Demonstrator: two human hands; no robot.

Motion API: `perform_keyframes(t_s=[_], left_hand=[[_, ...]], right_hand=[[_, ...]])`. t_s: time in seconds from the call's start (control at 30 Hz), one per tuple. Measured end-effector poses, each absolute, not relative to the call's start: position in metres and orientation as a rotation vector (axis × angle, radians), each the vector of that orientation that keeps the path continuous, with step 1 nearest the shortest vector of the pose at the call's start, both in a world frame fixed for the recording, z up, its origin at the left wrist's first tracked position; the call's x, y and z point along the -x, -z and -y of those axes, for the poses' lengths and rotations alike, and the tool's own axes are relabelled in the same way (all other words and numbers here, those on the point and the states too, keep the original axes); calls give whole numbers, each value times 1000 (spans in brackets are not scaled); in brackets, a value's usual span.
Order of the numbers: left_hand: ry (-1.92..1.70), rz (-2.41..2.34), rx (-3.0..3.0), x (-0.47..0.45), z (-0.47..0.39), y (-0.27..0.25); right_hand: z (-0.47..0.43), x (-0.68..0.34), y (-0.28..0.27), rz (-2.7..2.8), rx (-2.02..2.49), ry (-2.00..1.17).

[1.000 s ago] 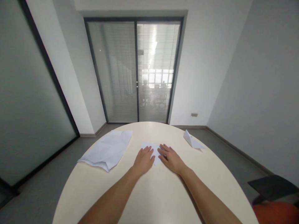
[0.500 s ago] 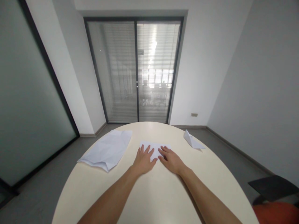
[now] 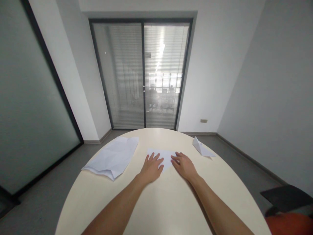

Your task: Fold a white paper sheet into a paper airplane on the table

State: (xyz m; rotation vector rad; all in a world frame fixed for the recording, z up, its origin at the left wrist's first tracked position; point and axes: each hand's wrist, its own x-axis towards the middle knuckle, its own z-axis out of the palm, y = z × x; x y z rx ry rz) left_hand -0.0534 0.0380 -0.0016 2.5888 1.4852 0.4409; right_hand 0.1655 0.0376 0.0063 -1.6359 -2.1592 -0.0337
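Observation:
A small white sheet of paper (image 3: 167, 159) lies flat on the round cream table (image 3: 166, 202), partly covered by both hands. My left hand (image 3: 151, 168) rests on its left side with the fingers spread. At its right edge is my right hand (image 3: 184, 165), palm down and fingers stretched out, the fingertips touching or just over the paper. Neither hand is closed around anything. The paper's lower left part is hidden under my left hand.
Larger creased white sheets (image 3: 113, 156) lie at the table's left. A folded white paper piece (image 3: 202, 148) stands near the right rim. Beyond the lower right edge is a black and red chair (image 3: 288, 209). A glass door (image 3: 144, 75) with blinds is behind the table.
My right hand has slid to the right, toward the paper's right edge, so more of the paper shows between the hands. The left hand stays nearly in place, fingers slightly shifted.

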Motion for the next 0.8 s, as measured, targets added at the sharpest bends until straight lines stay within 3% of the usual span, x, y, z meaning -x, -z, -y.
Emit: perform_keyframes(t_s=[0.8], left_hand=[[-532,-1207,-2660,56,-38,-2]], right_hand=[[-46,-169,13,2040,1755,39]])
